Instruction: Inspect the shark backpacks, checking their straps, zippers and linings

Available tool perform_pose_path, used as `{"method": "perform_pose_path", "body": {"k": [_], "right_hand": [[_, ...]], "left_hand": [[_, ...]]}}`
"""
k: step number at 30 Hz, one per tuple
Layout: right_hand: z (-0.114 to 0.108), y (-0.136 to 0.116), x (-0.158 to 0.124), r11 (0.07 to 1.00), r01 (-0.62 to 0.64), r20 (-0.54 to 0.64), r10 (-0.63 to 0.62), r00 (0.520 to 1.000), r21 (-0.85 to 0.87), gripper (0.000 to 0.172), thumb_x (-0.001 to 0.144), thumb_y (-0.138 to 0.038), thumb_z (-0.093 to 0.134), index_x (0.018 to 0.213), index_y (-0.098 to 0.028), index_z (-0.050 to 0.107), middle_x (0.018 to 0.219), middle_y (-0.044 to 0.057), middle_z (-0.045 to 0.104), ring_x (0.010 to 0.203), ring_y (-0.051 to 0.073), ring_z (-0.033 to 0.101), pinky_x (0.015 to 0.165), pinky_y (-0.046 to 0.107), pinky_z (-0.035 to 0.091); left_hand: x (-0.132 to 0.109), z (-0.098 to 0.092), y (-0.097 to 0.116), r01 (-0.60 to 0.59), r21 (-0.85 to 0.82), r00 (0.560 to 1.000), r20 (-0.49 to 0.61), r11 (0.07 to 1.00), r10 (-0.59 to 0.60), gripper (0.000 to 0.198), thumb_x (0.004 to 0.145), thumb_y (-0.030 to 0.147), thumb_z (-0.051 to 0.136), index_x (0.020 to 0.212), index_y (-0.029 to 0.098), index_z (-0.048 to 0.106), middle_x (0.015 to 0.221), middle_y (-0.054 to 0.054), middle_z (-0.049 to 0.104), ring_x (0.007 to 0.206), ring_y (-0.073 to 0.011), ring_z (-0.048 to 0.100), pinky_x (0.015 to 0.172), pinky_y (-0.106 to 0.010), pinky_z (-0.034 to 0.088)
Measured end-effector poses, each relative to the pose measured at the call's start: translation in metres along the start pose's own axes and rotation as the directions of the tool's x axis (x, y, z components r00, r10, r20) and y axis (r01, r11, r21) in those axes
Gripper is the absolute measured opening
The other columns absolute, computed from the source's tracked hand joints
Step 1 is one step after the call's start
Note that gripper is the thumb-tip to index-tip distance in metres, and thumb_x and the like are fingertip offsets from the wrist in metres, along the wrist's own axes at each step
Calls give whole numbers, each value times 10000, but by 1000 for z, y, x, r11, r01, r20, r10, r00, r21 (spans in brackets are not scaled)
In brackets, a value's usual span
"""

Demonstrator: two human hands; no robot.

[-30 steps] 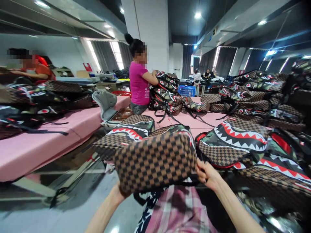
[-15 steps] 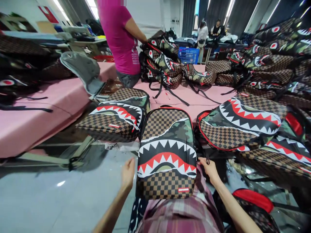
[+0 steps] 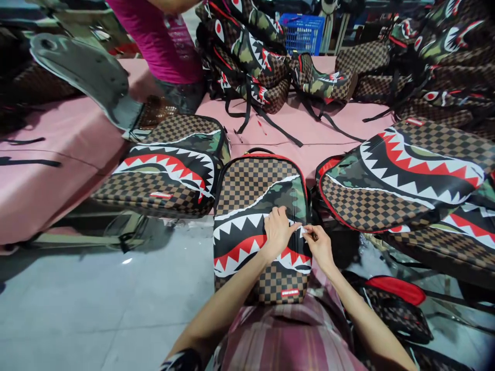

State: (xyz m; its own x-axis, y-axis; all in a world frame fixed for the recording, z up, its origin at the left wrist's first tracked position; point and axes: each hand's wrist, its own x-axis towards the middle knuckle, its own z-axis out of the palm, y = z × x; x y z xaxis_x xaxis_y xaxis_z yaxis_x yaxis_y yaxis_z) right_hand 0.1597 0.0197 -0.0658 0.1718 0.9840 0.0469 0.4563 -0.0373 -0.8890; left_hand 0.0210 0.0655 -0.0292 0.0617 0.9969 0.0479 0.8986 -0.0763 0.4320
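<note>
A backpack [image 3: 251, 185] with a brown-and-black check, a camouflage patch and a printed shark mouth lies front up before me, its lower end at my lap. My left hand [image 3: 276, 232] rests on the bag's front, fingers laid on the print and thumb stretched to the right. Close to that thumb, my right hand [image 3: 319, 245] is closed in a pinch at the bag's right side. Something small and dark shows among its fingers, too small to make out.
Similar backpacks lie at left [image 3: 162, 165] and right [image 3: 410, 175]. More are piled on the pink-covered table [image 3: 266, 126]. A grey chair [image 3: 85, 77] stands at left, near a person in a magenta shirt [image 3: 154, 41]. A blue crate [image 3: 301, 33] is behind. Bags with red lining [image 3: 398, 291] sit low right.
My left hand has moved from beside the bag onto its front. My right hand has moved up and inward to the bag's right side, near the left thumb. The view has tilted down.
</note>
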Motion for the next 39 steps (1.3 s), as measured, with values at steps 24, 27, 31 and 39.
{"method": "perform_pose_path", "body": {"k": [24,27,31,39], "right_hand": [[12,-49,35,996,-37,254,56,966,-78,144,764,-312,557,819,-193,616,689,-20,608,565,118,526,558,229,369],[12,-42,19,981,-56,222,14,975,184,174,789,-324,523,867,-185,593,746,-12,617,552,110,518,569,233,401],[15,-23,-30,973,13,171,-53,984,230,98,806,-272,523,775,-194,574,744,10,623,690,148,579,660,251,438],[9,1,-79,947,300,307,-321,896,116,178,861,-193,449,884,-197,626,771,39,623,667,143,580,584,242,429]], "left_hand": [[8,-11,-31,274,-716,948,313,642,-56,217,734,229,518,929,153,460,591,66,504,453,-90,571,466,-203,494],[11,-12,-32,290,-683,939,337,670,-63,213,740,207,510,939,152,459,565,66,514,440,-97,568,467,-206,485],[13,-17,-31,307,-617,928,363,724,-84,238,736,195,519,967,157,476,557,59,531,475,-110,581,529,-220,478],[14,-29,7,-11,134,970,242,991,-21,597,810,271,439,1364,168,243,1022,-146,605,796,-262,635,693,-352,451]]}}
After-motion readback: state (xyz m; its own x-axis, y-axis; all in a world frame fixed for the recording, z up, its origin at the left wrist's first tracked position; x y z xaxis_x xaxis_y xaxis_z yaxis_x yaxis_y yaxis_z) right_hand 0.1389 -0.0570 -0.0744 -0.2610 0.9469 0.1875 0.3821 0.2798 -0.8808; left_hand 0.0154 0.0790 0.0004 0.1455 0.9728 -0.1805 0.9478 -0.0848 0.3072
